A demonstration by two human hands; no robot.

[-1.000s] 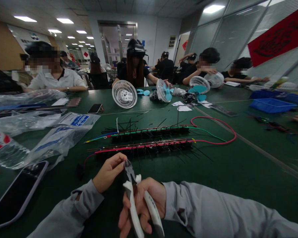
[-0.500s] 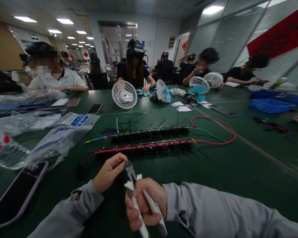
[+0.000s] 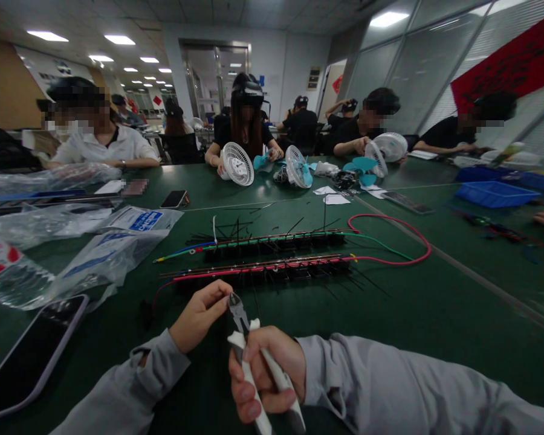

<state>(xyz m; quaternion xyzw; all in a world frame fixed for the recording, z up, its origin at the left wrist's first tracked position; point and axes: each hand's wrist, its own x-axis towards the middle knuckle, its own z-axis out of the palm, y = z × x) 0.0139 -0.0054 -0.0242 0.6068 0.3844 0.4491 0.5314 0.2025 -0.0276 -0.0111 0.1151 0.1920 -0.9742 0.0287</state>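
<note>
Two white handles [image 3: 259, 414] of the cutters [image 3: 239, 315] sit in my right hand [image 3: 272, 362], its fingers [image 3: 243, 391] wrapped round them, the metal head pointing away from me. My left hand [image 3: 197, 317] is just beside that head, thumb and forefinger closed together at its tip; whatever may be pinched there is too small for me to tell. Beyond my fingertips on the green bench [image 3: 426, 314] lie two wired strips, the near one [image 3: 272, 267] with red wire, the far one [image 3: 281, 240] with green. A second ago my right fingers hung loosely; now they curl over the handle, while my left hand stays put. Across the bench, a white fan grille [image 3: 238, 164] has shifted, a person's hand at it.
</note>
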